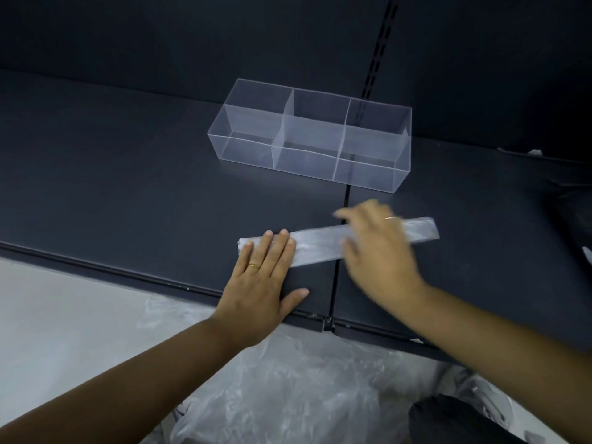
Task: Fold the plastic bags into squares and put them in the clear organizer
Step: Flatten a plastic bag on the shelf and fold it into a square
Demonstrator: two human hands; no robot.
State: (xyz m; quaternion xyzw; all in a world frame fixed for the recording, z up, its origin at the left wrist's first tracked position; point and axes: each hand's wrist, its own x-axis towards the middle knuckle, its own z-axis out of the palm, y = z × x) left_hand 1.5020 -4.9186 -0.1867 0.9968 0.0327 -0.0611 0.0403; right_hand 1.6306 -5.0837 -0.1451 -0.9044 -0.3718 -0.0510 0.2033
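1. Now the folding step is in hand: one plastic bag (323, 245), already narrowed to a long flat strip, lies on the dark shelf (128, 187) at the middle of the frame, below the organizer and apart from it.
2. The left hand (259, 283) lies flat on the strip's left end, fingers straight and pressed together, thumb spread aside on the shelf.
3. The right hand (378, 248) is over the strip right of centre. It is blurred; its fingers look straight and loosely spread, pinching nothing.
4. Next, I judge, the strip needs folding end over end into a square, with each crease pressed so the slippery film does not spring open.
5. Counted: one strip, two hands, and one clear organizer (243, 152) in the upper middle with six compartments, none of them showing a bag.
6. A heap of loose bags (288, 379) fills the bottom of the frame; their number cannot be told.
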